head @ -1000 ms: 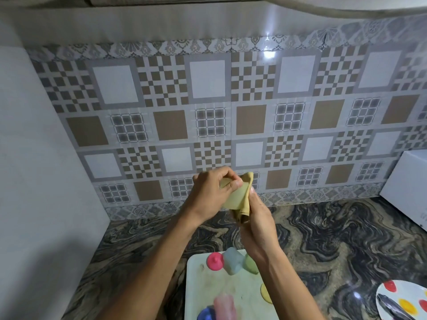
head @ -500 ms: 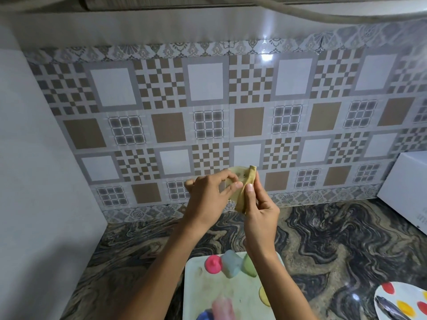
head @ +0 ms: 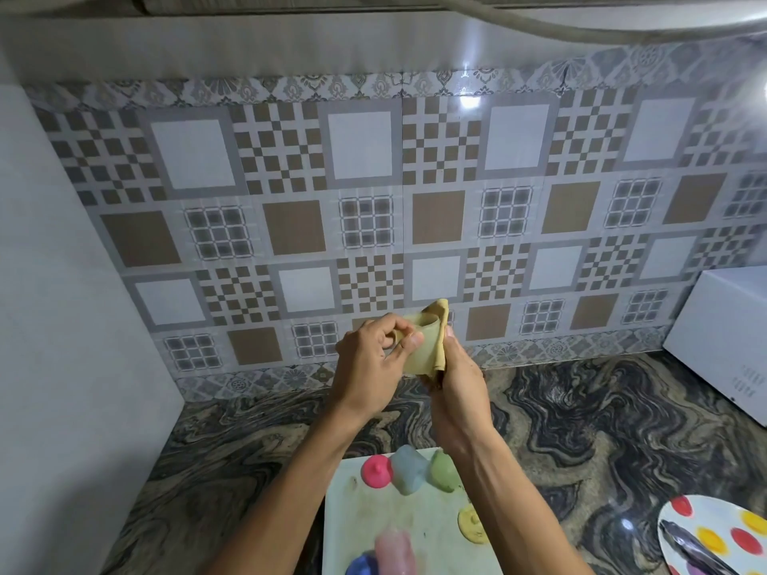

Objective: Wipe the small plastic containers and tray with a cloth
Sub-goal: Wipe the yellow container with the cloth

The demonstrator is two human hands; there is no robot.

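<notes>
Head view: both hands hold a yellow cloth (head: 425, 354) up above the table (head: 581, 429), in front of the tiled wall (head: 290, 201).

Left hand (head: 369, 367) fingers curled, thumb and forefinger pinching the cloth's top edge; a small pale container may be wrapped inside, can't tell. Right hand (head: 456, 388) fingers clenched around the cloth's lower bunch from the right. White tray (head: 415, 516) lies on the table below the forearms. On its far end, in a row and touching: pink container (head: 375, 471), pale blue container (head: 409, 475), green container (head: 444, 477). Yellow lid (head: 471, 529) sits near the tray's right edge; blurred pink piece (head: 394, 551) and blue piece (head: 361, 566) at the near end. Dotted plate (head: 747, 529) with metal utensil (head: 689, 549) bottom right, white appliance (head: 722, 338) far right.
</notes>
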